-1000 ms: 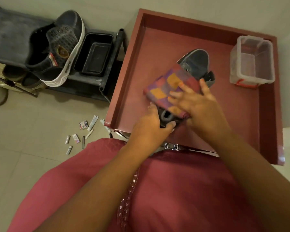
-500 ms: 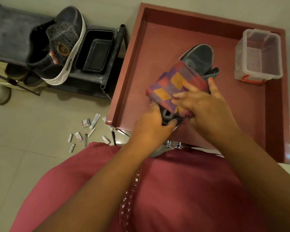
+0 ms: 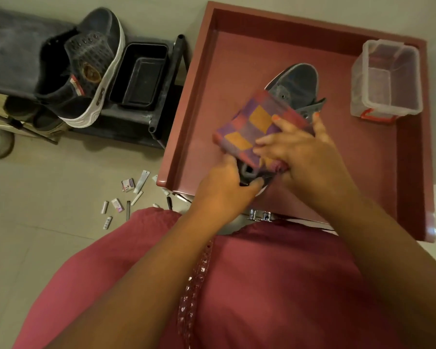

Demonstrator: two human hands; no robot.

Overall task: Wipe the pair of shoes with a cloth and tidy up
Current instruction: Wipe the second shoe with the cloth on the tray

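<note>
A grey shoe [image 3: 298, 80] lies on the red table [image 3: 239, 61], its toe pointing away from me. My left hand [image 3: 224, 187] grips its heel at the near edge. My right hand [image 3: 300, 149] presses a folded checked cloth [image 3: 252, 122], purple and orange, onto the shoe's left side and middle, so most of the shoe is hidden. The second grey shoe [image 3: 86, 69], with a white sole, rests tilted on a dark rack [image 3: 15, 49] at the far left.
A clear plastic box [image 3: 388, 79] with red clips stands at the table's far right. A black tray [image 3: 139, 76] sits on the rack beside the second shoe. Several small tubes and packets [image 3: 126, 197] lie scattered on the tiled floor. The table has a raised rim.
My right hand and the cloth have slid a little back along the shoe toward its heel. My left hand has kept its hold on the heel.
</note>
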